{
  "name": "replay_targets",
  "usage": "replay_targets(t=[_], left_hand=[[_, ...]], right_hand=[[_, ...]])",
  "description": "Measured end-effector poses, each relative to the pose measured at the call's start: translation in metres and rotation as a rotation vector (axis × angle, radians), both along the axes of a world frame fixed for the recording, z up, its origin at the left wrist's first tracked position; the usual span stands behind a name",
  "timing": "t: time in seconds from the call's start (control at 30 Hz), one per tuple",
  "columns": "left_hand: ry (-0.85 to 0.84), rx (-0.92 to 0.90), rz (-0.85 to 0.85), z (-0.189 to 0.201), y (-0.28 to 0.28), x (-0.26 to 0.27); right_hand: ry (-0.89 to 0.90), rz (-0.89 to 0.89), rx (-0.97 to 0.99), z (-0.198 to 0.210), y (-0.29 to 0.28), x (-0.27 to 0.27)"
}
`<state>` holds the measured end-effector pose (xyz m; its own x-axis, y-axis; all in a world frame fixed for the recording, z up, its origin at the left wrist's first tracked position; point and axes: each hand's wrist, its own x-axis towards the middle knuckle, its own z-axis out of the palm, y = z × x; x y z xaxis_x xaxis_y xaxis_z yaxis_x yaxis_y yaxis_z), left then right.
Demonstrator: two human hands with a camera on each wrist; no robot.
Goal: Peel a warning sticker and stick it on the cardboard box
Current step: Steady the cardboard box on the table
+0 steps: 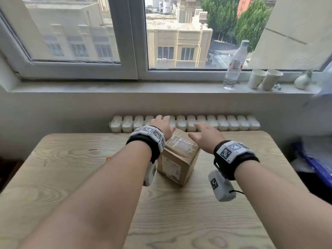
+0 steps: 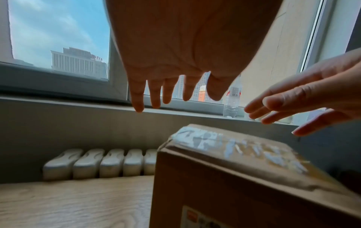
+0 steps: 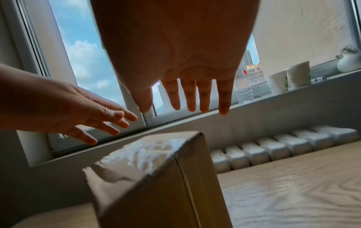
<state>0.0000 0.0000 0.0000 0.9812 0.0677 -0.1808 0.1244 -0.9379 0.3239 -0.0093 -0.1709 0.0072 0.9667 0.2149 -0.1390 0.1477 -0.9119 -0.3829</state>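
A brown cardboard box [image 1: 179,159] with clear tape across its top stands in the middle of the wooden table [image 1: 71,159], one corner turned toward me. My left hand [image 1: 161,124] hovers over the box's far left corner, fingers straight and spread, holding nothing. My right hand [image 1: 206,135] hovers just right of the box top, also flat and empty. The left wrist view shows the box [image 2: 224,177] below both spread hands; the right wrist view shows the box [image 3: 156,185] the same way. A small red and yellow edge [image 1: 107,159] peeks out left of my left forearm.
A white radiator [image 1: 215,123] runs behind the table's far edge. On the windowsill stand a water bottle [image 1: 234,67], two paper cups [image 1: 256,79] and a small white vase [image 1: 302,80]. Something blue [image 1: 319,164] lies to the right of the table.
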Motion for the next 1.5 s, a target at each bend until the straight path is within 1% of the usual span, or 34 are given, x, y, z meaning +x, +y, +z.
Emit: replay_targets(t=[0.1,0.2,0.3,0.47,0.57,0.67,0.77,0.93,1.07,1.3,1.5], left_hand=[[0.053,-0.039,0.000,-0.017,0.004,0.012],[0.112,-0.124,0.007,-0.031,0.006,0.015],[0.132,-0.219,0.047,-0.041,0.009,0.020],[0.171,-0.322,0.080,-0.046,0.013,0.019],[0.178,-0.375,0.098,-0.048,0.013,0.013],[0.187,-0.386,0.100,-0.044,0.011,0.004],[0.187,-0.347,0.089,-0.037,0.008,-0.008],[0.168,-0.299,0.090,-0.027,0.006,-0.036],[0.161,-0.318,0.131,-0.026,0.002,-0.064],[0.184,-0.278,0.216,-0.035,-0.007,-0.113],[0.141,-0.289,0.246,-0.043,-0.008,-0.137]], right_hand=[[0.035,-0.030,-0.021,-0.018,0.001,0.008],[0.096,-0.078,0.010,-0.032,0.001,0.010],[0.124,-0.130,0.062,-0.041,0.004,0.013],[0.109,-0.202,0.127,-0.053,0.009,0.015],[0.118,-0.292,0.166,-0.056,0.008,0.008],[0.157,-0.379,0.241,-0.054,0.009,0.001],[0.156,-0.410,0.237,-0.051,0.009,-0.006],[0.138,-0.343,0.208,-0.042,0.004,-0.028],[0.113,-0.290,0.221,-0.040,-0.002,-0.055],[0.127,-0.228,0.228,-0.048,-0.011,-0.094],[0.125,-0.198,0.226,-0.050,-0.015,-0.109]])
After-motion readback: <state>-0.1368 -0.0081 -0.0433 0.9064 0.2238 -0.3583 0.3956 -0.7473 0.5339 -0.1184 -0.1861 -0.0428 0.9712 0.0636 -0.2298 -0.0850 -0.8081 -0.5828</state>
